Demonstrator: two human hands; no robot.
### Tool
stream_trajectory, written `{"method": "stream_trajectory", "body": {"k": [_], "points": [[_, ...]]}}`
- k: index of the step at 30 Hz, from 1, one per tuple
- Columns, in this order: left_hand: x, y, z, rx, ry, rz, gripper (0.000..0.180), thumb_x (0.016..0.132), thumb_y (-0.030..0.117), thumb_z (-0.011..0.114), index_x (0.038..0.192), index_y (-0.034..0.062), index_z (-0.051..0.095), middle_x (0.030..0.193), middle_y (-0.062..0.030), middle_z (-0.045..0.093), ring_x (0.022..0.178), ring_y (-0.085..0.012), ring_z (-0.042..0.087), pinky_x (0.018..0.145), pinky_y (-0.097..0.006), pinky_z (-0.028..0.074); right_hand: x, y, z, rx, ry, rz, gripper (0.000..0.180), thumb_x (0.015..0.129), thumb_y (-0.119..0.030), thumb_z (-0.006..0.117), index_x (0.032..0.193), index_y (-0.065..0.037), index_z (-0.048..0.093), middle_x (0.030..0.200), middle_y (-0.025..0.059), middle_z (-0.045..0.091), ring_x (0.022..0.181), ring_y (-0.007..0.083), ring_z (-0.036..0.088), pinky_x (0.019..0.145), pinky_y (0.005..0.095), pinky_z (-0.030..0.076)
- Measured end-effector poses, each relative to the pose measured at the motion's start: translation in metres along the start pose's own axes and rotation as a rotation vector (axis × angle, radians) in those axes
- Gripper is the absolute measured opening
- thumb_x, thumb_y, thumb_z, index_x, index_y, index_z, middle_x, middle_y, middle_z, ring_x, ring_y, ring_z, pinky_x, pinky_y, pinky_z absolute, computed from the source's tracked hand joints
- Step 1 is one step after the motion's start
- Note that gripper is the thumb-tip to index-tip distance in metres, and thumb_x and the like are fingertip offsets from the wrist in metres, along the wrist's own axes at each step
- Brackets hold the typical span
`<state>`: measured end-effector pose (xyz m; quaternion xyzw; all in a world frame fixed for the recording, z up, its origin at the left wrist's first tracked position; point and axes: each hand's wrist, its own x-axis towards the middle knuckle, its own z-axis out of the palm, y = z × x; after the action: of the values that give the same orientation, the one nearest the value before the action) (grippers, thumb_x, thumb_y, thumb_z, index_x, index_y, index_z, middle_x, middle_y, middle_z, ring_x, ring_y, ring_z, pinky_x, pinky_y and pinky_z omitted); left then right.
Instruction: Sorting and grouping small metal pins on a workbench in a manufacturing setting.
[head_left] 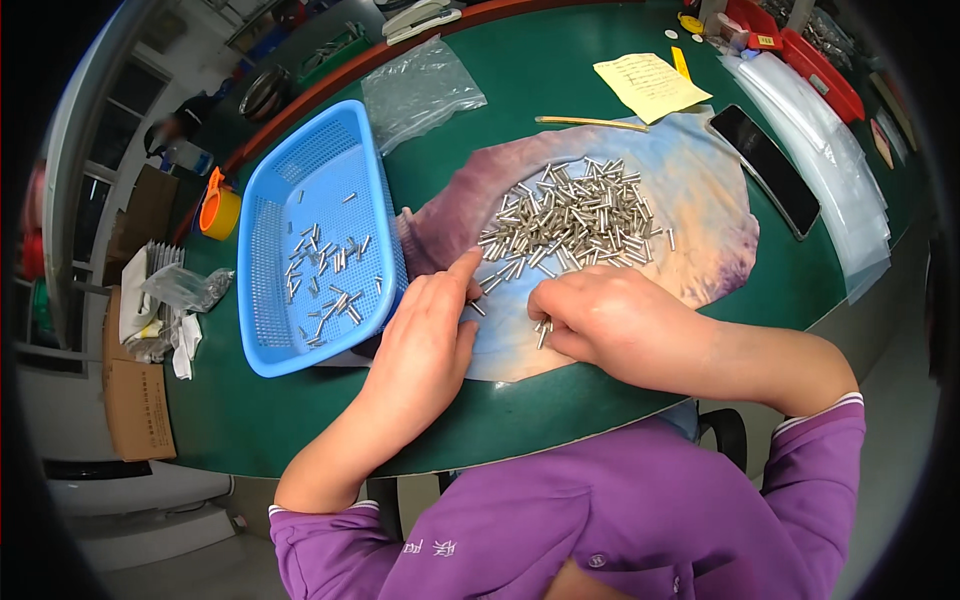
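Observation:
A heap of small metal pins (570,215) lies on a tie-dyed cloth (700,235) in front of me. My right hand (610,320) is closed at the cloth's near side, with metal pins (543,332) sticking out from under its pinched fingers. To its left, my left hand (425,325) rests beside the blue basket, fingers stretched forward and thumb apart. A loose pin (477,308) shows by its fingertips; the palm side is hidden. The blue plastic basket (255,255) holds several scattered pins on its mesh bottom.
A phone (768,170) and clear plastic sheets (830,180) lie at the right. A yellow note (652,85) and a brass-coloured strip (590,123) are beyond the heap. A clear bag (420,90) lies behind the basket; an orange tape roll (219,208) stands left of it.

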<state>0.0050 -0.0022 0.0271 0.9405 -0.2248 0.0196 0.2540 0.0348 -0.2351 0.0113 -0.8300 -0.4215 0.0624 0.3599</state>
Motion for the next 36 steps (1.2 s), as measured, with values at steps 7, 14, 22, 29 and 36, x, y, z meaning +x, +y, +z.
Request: {"method": "stream_trajectory", "body": {"k": [7,14,22,29,36], "points": [[0.006,-0.006,0.005,-0.071,0.025,0.012,0.063,0.078,-0.009,0.062,0.138,-0.0021,0.044,0.104,-0.0153,0.061,0.1,-0.032,0.058,0.089,-0.041,0.047,0.015,0.012,0.002,-0.136,0.065,-0.085,0.018,0.079,-0.009,0.069,0.096,-0.004,0.063,0.088,0.0123,0.061,0.087,0.0336,0.061,0.077,0.0445,0.05],[0.015,-0.007,0.01,-0.022,-0.016,0.112,0.058,0.08,-0.007,0.066,0.134,0.0009,0.05,0.1,-0.0112,0.064,0.095,-0.0271,0.062,0.088,-0.037,0.051,0.02,0.014,-0.002,-0.194,0.063,-0.118,0.01,0.08,-0.011,0.064,0.082,-0.002,0.062,0.082,0.0162,0.059,0.083,0.0361,0.063,0.075,0.0454,0.052],[0.005,0.006,0.013,-0.263,-0.05,-0.014,0.057,0.078,-0.005,0.066,0.133,-0.0002,0.05,0.096,-0.0121,0.062,0.091,-0.0294,0.062,0.084,-0.04,0.05,0.014,0.011,-0.012,-0.229,0.048,-0.073,0.014,0.078,-0.008,0.069,0.091,-0.005,0.065,0.087,0.0105,0.06,0.086,0.0318,0.061,0.076,0.0416,0.051],[0.001,0.01,0.014,-0.309,-0.072,-0.052,0.056,0.077,-0.005,0.065,0.131,0.0004,0.051,0.097,-0.0119,0.063,0.091,-0.0306,0.062,0.083,-0.04,0.051,0.015,0.019,-0.005,-0.143,0.042,-0.229,0.016,0.077,-0.009,0.071,0.091,-0.006,0.064,0.088,0.0093,0.059,0.087,0.0299,0.061,0.075,0.0399,0.051],[0.001,0.002,0.011,-0.143,-0.031,0.02,0.051,0.079,-0.006,0.068,0.128,0.0017,0.056,0.093,-0.0085,0.064,0.088,-0.0235,0.063,0.08,-0.034,0.053,0.014,0.015,-0.016,-0.297,-0.014,-0.195,0.016,0.078,-0.01,0.07,0.092,-0.006,0.064,0.088,0.0083,0.059,0.087,0.0289,0.061,0.074,0.0391,0.051]]}}
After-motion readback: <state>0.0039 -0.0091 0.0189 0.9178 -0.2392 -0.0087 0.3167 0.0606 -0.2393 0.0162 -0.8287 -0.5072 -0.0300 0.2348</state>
